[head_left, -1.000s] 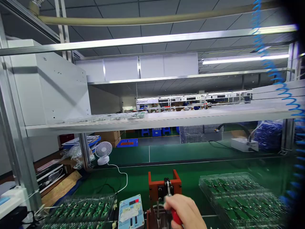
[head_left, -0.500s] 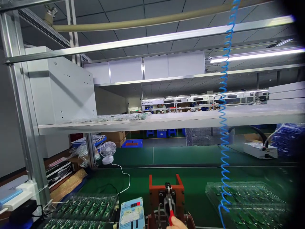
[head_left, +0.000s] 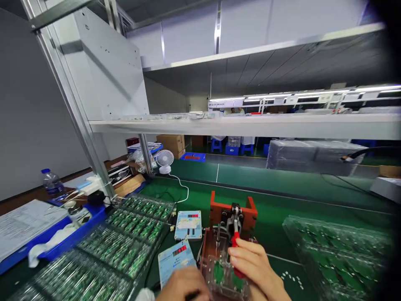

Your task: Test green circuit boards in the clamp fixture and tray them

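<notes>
My right hand (head_left: 255, 267) is closed round the red handle (head_left: 235, 239) of a toggle clamp on a red-brown fixture (head_left: 215, 209). Under the clamp, green circuit boards (head_left: 218, 272) lie beneath a clear plate. At the bottom, my left hand (head_left: 184, 284) is smeared by motion, left of the fixture and over the lower edge of a blue-and-white meter (head_left: 174, 256); its fingers cannot be made out. A second meter (head_left: 188, 225) with a red display sits behind it.
Trays of green boards (head_left: 125, 234) fill the left side, and clear trays with boards (head_left: 338, 251) stand at the right. Small white pieces (head_left: 293, 279) lie near them. A white fan (head_left: 164, 160), blue bin (head_left: 94, 215), bottle (head_left: 52, 184) and overhead shelf (head_left: 250, 126) are also in view.
The view has tilted down and turned left, bringing my left hand, the second meter and more of the left trays into sight. My right hand stays on the red handle.
</notes>
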### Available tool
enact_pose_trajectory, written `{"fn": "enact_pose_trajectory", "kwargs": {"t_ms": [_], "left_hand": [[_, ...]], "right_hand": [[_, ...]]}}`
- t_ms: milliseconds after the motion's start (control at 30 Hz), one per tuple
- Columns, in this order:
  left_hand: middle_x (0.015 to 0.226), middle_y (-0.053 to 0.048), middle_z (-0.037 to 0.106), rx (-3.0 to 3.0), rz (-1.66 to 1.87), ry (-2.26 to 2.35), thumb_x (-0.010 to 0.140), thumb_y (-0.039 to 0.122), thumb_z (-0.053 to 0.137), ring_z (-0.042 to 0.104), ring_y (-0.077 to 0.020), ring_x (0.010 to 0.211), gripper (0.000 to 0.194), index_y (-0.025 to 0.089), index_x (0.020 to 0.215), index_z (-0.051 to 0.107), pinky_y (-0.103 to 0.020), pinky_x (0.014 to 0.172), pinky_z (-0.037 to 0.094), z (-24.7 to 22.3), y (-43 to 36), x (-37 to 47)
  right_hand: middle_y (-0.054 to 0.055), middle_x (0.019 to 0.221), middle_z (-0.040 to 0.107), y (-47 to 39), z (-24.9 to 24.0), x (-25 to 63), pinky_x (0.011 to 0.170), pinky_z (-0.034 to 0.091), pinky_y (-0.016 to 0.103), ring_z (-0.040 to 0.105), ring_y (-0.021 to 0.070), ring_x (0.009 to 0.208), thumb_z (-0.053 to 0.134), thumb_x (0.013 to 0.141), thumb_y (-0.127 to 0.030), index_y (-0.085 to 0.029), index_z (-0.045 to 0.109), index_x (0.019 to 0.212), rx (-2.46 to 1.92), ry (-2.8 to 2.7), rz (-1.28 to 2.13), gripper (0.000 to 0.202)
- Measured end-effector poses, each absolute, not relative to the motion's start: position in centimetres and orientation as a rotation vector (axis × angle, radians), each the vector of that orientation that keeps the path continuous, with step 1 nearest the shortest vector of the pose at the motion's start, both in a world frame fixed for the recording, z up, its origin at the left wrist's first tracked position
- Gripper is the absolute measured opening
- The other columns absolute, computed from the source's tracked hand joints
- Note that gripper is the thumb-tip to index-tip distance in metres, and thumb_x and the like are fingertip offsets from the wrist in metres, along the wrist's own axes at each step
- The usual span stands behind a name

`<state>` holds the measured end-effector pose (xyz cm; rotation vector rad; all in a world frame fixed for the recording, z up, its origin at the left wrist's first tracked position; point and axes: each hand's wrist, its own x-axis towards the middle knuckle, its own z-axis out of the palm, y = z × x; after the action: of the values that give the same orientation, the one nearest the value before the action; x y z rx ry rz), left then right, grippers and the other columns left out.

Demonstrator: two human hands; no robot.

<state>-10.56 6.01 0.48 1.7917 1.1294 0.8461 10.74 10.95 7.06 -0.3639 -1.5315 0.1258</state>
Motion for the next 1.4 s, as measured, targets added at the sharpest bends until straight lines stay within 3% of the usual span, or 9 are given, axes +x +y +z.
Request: {"fn": "enact_pose_trajectory", "kwargs": {"t_ms": [67, 133, 167, 233, 300, 400, 533, 933, 1400], "left_hand": [[0.106, -0.011, 0.073, 1.849, 0.827, 1.265, 0.099, 0.05, 0.059, 0.064, -0.0284, 0.111, 0.034, 0.021, 0.098, 0.077, -0.049, 0.109, 0.046, 1.2, 8.1, -12.9], [0.142, -0.012, 0.061, 1.993, 0.616, 1.528, 0.093, 0.047, 0.068, 0.046, -0.0345, 0.141, 0.035, 0.023, 0.117, 0.076, -0.051, 0.123, 0.032, 1.8, 10.2, -14.6], [0.161, -0.012, 0.044, 2.029, 0.431, 1.633, 0.086, 0.048, 0.075, 0.029, -0.0382, 0.154, 0.053, 0.024, 0.133, 0.07, -0.053, 0.127, 0.023, 2.0, 11.1, -15.3], [0.174, -0.013, 0.01, 2.042, 0.077, 1.719, 0.073, 0.057, 0.085, 0.0, -0.0432, 0.159, 0.095, 0.025, 0.156, 0.049, -0.059, 0.128, 0.011, 2.1, 12.7, -16.1], [0.173, -0.015, -0.003, 2.042, -0.123, 1.692, 0.065, 0.07, 0.086, -0.009, -0.0462, 0.157, 0.119, 0.025, 0.163, 0.035, -0.064, 0.126, 0.01, 2.0, 13.9, -16.5], [0.173, -0.016, -0.005, 2.08, -0.207, 1.638, 0.057, 0.084, 0.081, -0.012, -0.0482, 0.156, 0.133, 0.025, 0.165, 0.029, -0.067, 0.124, 0.007, 1.7, 15.2, -16.7], [0.173, -0.016, -0.005, 2.109, -0.258, 1.622, 0.051, 0.086, 0.082, -0.011, -0.0491, 0.155, 0.143, 0.022, 0.166, 0.025, -0.066, 0.125, 0.006, 1.6, 16.0, -17.0], [0.171, -0.016, -0.011, 2.103, -0.343, 1.619, 0.053, 0.084, 0.083, -0.017, -0.0484, 0.154, 0.142, 0.024, 0.167, 0.021, -0.066, 0.124, 0.004, 1.6, 16.1, -16.8], [0.172, -0.015, -0.009, 2.06, -0.327, 1.64, 0.051, 0.089, 0.078, -0.016, -0.0486, 0.155, 0.15, 0.02, 0.168, 0.015, -0.066, 0.125, 0.006, 1.4, 15.0, -19.4]], "right_hand": [[0.007, 0.095, 0.082, 11.0, 7.1, 10.8, 0.076, 0.065, 0.04, 0.077, 0.0254, 0.095, 0.055, 0.101, -0.014, -0.022, 0.078, 0.108, -0.339, -1.539, 0.14, 0.025], [0.006, 0.096, 0.082, 11.0, 7.1, 10.8, 0.077, 0.065, 0.039, 0.077, 0.0249, 0.098, 0.056, 0.099, -0.011, -0.023, 0.078, 0.108, -0.345, -1.526, 0.155, 0.027], [0.006, 0.096, 0.081, 11.0, 7.1, 10.8, 0.078, 0.064, 0.039, 0.076, 0.0248, 0.099, 0.056, 0.098, -0.009, -0.023, 0.078, 0.108, -0.355, -1.515, 0.155, 0.028], [0.005, 0.097, 0.081, 10.9, 7.1, 10.8, 0.078, 0.064, 0.04, 0.076, 0.025, 0.099, 0.056, 0.096, -0.006, -0.023, 0.078, 0.108, -0.359, -1.517, 0.142, 0.03], [0.006, 0.099, 0.081, 10.8, 7.0, 10.8, 0.079, 0.064, 0.04, 0.076, 0.0252, 0.102, 0.056, 0.094, -0.004, -0.023, 0.078, 0.109, -0.361, -1.538, 0.138, 0.032], [0.005, 0.101, 0.081, 10.5, 7.2, 10.8, 0.08, 0.064, 0.04, 0.075, 0.0248, 0.104, 0.055, 0.094, -0.004, -0.023, 0.078, 0.109, -0.391, -1.536, 0.153, 0.033], [0.005, 0.094, 0.082, 10.4, 8.0, 10.7, 0.075, 0.065, 0.039, 0.077, 0.0241, 0.095, 0.055, 0.098, -0.009, -0.022, 0.078, 0.102, -0.383, -1.503, 0.128, 0.027], [0.003, 0.095, 0.082, 10.3, 8.3, 10.4, 0.076, 0.064, 0.038, 0.077, 0.0238, 0.096, 0.055, 0.084, 0.004, -0.022, 0.077, 0.1, -0.379, -1.487, 0.142, 0.037], [0.003, 0.096, 0.081, 10.1, 8.2, 9.8, 0.076, 0.063, 0.037, 0.076, 0.0233, 0.098, 0.054, 0.085, 0.003, -0.022, 0.078, 0.101, -0.404, -1.434, 0.145, 0.038]]}}
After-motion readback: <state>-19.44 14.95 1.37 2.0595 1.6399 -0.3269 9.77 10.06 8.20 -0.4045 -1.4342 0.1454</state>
